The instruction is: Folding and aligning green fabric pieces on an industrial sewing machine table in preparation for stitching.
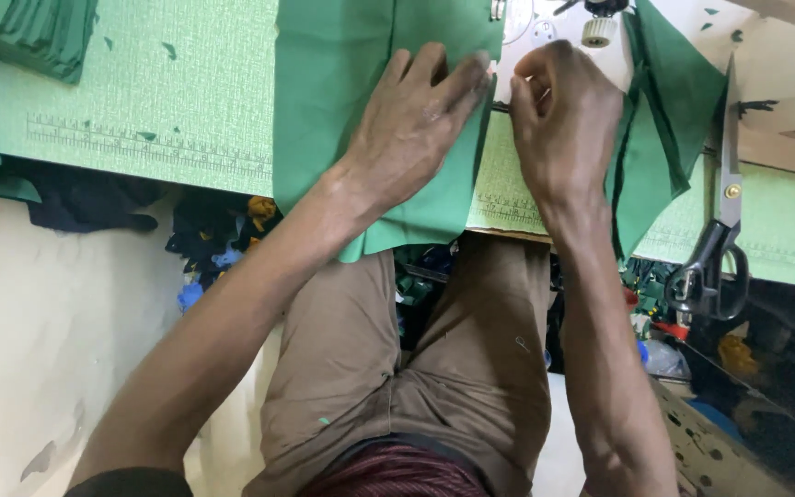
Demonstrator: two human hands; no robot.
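Note:
A green cloth piece (342, 101) lies on the green sewing table (158, 101) and hangs over its near edge. My left hand (416, 124) presses flat on the cloth, fingers spread toward the white sewing machine (545, 23) at the top. My right hand (563, 115) is curled beside it, fingertips pinching at the cloth's edge near the machine's needle area; what it grips is hidden by the fingers. Another green cloth piece (664, 110) drapes to the right of my right hand.
Large black-handled scissors (715, 258) lie over the table's right front edge. Folded green fabric (39, 32) sits at the far left. A ruler strip (149, 147) runs along the table front. Below the table are my brown shorts (425, 368) and colourful scraps (223, 239).

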